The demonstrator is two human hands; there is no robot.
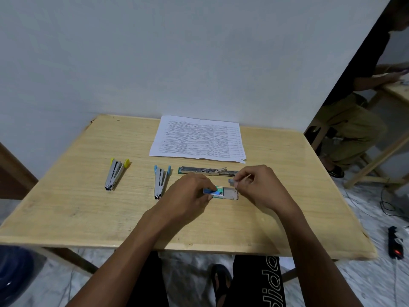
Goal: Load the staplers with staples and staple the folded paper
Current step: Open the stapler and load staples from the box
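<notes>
Left arm: your bare forearm reaches forward from the lower left, angled toward the centre.
Left hand (pixel 190 192): palm down, fingers curled, your fingertips gripping the staple box (pixel 220 191).
Right arm: your forearm comes in from the lower right, wrist bent inward.
Right hand (pixel 259 187): your thumb and forefinger pinch a staple strip (pixel 231 181).
Hands: near each other, apart.

On the tabletop (pixel 88 213) the staple box (pixel 225 192) lies between the two hands. The left hand (pixel 190 191) holds its left end, and the right hand (pixel 256 185) pinches a staple strip (pixel 231 181) just over its right end. Just behind the hands the opened stapler (pixel 205 171) lies left to right, with the paper (pixel 199 139) behind it. Just left of the left hand lies the nearer stapler (pixel 161 181), and the outer stapler (pixel 115 173) lies well further left.
</notes>
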